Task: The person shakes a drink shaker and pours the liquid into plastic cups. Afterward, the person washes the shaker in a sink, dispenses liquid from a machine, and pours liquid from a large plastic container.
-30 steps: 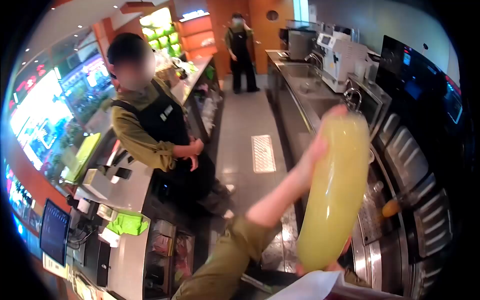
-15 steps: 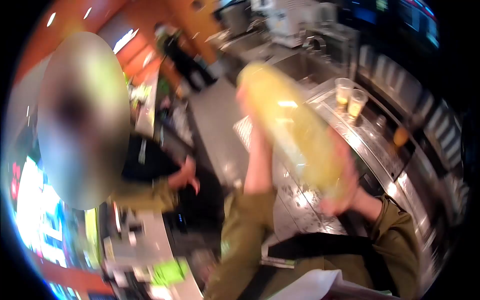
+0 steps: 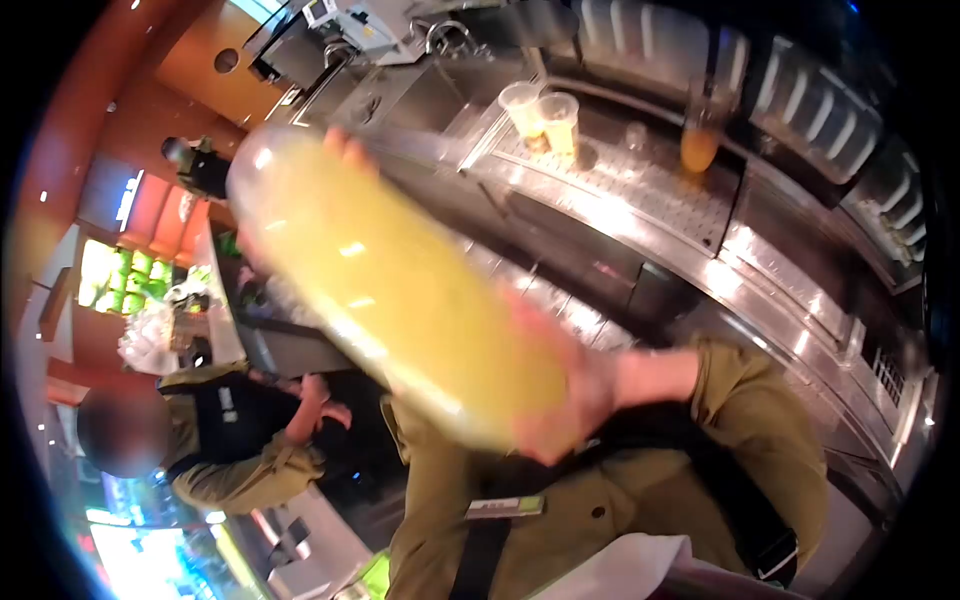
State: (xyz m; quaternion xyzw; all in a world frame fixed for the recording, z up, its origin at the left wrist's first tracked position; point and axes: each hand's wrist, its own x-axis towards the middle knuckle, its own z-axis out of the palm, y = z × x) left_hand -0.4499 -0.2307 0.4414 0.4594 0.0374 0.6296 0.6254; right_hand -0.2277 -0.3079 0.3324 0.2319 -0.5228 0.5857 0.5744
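A large clear shaker (image 3: 400,290) full of yellow liquid is held slantwise in front of my chest, blurred by motion. My right hand (image 3: 565,395) is wrapped round its near, lower end. At the far, upper end my left hand (image 3: 347,150) grips it; only some fingertips show past the side, and the shaker hides the rest. Beyond it, two clear plastic cups (image 3: 558,125) with a little yellowish content stand side by side on a perforated metal drain tray (image 3: 655,205).
A steel counter runs along the right, with a pitcher of orange liquid (image 3: 700,145) and white-divided bins (image 3: 815,110) behind it. A co-worker (image 3: 235,430) in an apron stands close on the left. Another person (image 3: 197,168) is farther back. Taps (image 3: 455,38) rise at the top.
The shaker has swung left and tilted flatter, both hands staying on it. My view has turned, so the cups sit higher and farther left, and the co-worker appears lower.
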